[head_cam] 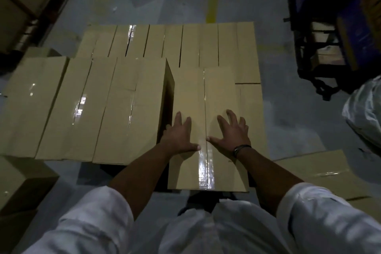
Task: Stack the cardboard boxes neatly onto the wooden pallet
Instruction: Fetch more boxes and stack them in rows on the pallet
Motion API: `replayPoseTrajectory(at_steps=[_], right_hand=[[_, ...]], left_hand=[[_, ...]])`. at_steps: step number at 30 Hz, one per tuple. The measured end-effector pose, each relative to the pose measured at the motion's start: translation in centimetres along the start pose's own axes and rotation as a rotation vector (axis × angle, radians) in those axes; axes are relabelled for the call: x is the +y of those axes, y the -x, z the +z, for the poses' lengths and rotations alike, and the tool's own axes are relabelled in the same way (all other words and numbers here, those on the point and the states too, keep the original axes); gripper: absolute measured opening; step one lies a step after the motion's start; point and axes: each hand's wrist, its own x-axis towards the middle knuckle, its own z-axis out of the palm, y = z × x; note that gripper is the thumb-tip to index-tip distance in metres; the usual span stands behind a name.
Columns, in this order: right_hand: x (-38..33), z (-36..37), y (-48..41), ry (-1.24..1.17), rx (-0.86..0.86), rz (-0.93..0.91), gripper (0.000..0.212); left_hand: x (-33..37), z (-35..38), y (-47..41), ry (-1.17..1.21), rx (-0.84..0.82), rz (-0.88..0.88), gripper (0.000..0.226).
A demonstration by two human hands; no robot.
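A long taped cardboard box (206, 93) lies lengthwise in front of me, its near end sticking out past the stack. My left hand (180, 135) and my right hand (231, 132) press flat on its top, fingers spread, one on each side of the tape seam. To its left stand three taller-stacked boxes (86, 107) side by side. Behind them a lower row of several boxes (175, 43) covers the far side. The wooden pallet is hidden under the boxes; only a dark gap shows below the near edge.
Loose boxes sit on the grey floor at the lower left (20, 183) and lower right (317, 169). A dark rack with pallets (321, 47) stands at the right, a white plastic-wrapped bundle (365, 109) beside it. More cartons (24, 0) are stacked at the upper left.
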Motion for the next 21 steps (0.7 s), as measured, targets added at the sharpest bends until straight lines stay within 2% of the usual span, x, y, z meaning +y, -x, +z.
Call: replayPoseTrajectory(at_steps=[11, 15, 21], right_hand=[[-0.4, 0.1, -6.4, -0.039, -0.037, -0.039, 0.108], [-0.5, 1.2, -7.7, -0.068, -0.040, -0.013, 0.110], [-1.0, 2.5, -7.7, -0.064, -0.056, -0.045, 0.101]], left_hand=[[-1.3, -0.8, -5.1, 0.027, 0.088, -0.062, 0.125], [-2.3, -0.7, -6.7, 0.160, 0.052, -0.110, 0.123], [-3.9, -0.9, -7.0, 0.304, 0.005, -0.155, 0.104]])
